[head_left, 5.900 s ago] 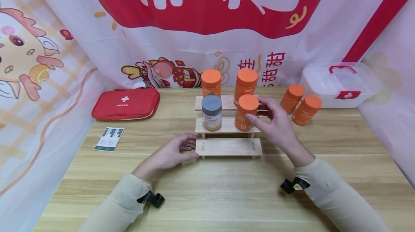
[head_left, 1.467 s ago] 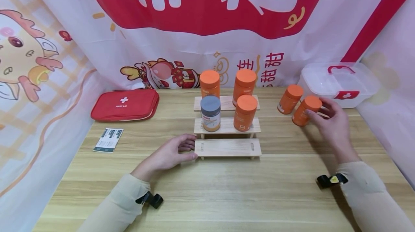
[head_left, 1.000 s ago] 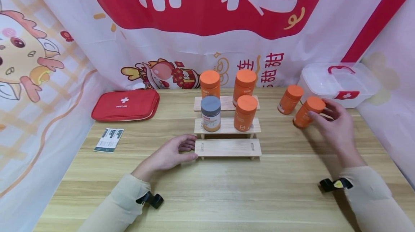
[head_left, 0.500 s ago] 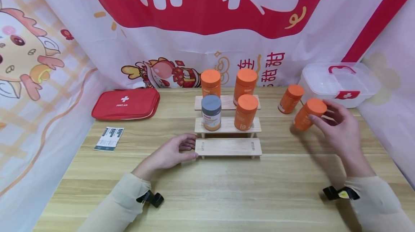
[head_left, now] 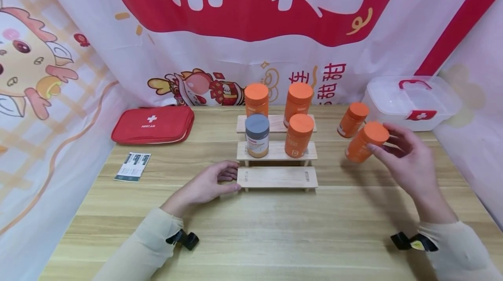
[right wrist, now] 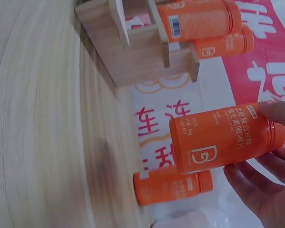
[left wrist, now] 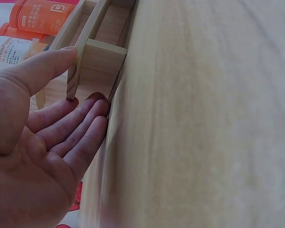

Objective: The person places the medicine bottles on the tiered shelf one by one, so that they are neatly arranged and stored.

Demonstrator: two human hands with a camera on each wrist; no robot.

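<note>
An orange supplement bottle (head_left: 364, 142), tilted, is gripped by my right hand (head_left: 408, 163) near its cap. Its lettered label and white "B" logo face the right wrist view, where the bottle (right wrist: 223, 137) is clear of the table. My left hand (head_left: 208, 183) holds the left end of the stepped wooden rack (head_left: 277, 177), thumb at the front corner of the lowest step and fingers behind it. On the middle step stand a grey-capped bottle (head_left: 257, 137) and an orange bottle (head_left: 298, 137). Two more orange bottles, one of them the back-left bottle (head_left: 256, 99), occupy the top step.
Another orange bottle (head_left: 353, 119) stands right of the rack, beside a clear-lidded first-aid box (head_left: 412, 102). A red first-aid pouch (head_left: 152, 125) and a printed card (head_left: 132, 166) lie at left. A printed cloth (head_left: 220, 49) hangs behind the table.
My right hand left the orange bottle on the middle step, then took one at the right, lifted it off the table and has moved it slightly left. My left hand stays at the rack.
</note>
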